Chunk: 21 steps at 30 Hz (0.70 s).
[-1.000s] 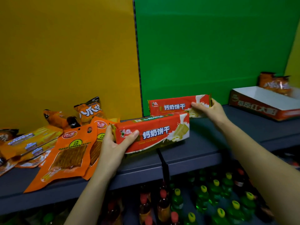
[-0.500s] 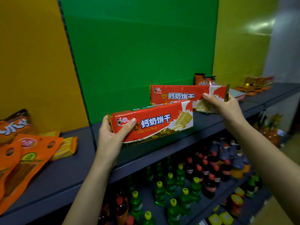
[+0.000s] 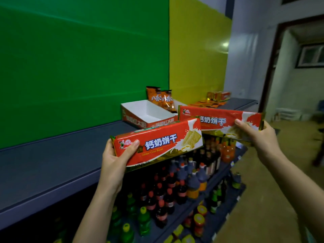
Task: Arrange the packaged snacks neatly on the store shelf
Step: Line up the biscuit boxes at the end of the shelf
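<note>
I hold two long red biscuit packs in the air, in front of the grey shelf [image 3: 52,165]. My left hand [image 3: 115,160] grips the left end of the nearer biscuit pack [image 3: 163,142]. My right hand [image 3: 254,135] grips the right end of the farther biscuit pack [image 3: 213,118], which sits a little higher and behind the first. Both packs hang past the shelf's front edge, above the bottles below.
An open white-lined red carton [image 3: 147,113] stands on the shelf behind the packs, with orange snack bags [image 3: 162,99] behind it. More orange and gold packets [image 3: 215,99] lie at the shelf's far end. Bottles [image 3: 175,190] fill the lower shelf. A doorway [image 3: 298,76] is at right.
The view has swung right along the shelf; the orange packets at left have left the frame. Both hands lifted their biscuit packs off the shelf and carried them rightward.
</note>
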Tool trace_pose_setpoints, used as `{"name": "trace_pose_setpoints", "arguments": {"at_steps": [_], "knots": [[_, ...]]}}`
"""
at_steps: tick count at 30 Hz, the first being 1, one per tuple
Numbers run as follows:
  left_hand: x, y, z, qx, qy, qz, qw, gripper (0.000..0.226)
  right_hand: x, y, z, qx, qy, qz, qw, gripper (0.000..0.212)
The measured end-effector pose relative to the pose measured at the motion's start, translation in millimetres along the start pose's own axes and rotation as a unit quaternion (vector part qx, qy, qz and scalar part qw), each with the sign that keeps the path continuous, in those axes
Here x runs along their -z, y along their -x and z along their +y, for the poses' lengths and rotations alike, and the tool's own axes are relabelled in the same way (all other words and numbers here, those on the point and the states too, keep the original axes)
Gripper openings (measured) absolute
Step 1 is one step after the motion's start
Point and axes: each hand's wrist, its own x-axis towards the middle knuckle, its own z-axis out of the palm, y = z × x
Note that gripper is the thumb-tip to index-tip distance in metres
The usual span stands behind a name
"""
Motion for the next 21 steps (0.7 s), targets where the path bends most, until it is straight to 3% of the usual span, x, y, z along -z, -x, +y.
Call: {"name": "trace_pose_setpoints", "arguments": {"at_steps": [4, 9, 15, 21], "knots": [[-52, -18, -29, 0.018, -0.001, -0.019, 1.0, 0.033, 46, -31, 19, -0.012, 0.014, 0.031, 0.999, 0.038], [-119, -48, -66, 0.021, 0.014, -0.053, 0.998, 0.046, 92, -75, 43, -0.015, 0.018, 0.074, 0.997, 0.024], [-202, -100, -123, 0.033, 0.022, -0.088, 0.995, 0.051, 134, -147, 75, -0.006, 0.049, 0.115, 0.992, 0.055], [-288, -164, -172, 0.032, 0.025, -0.118, 0.992, 0.047, 177, -233, 98, -0.004, 0.087, 0.146, 0.985, 0.055]]}}
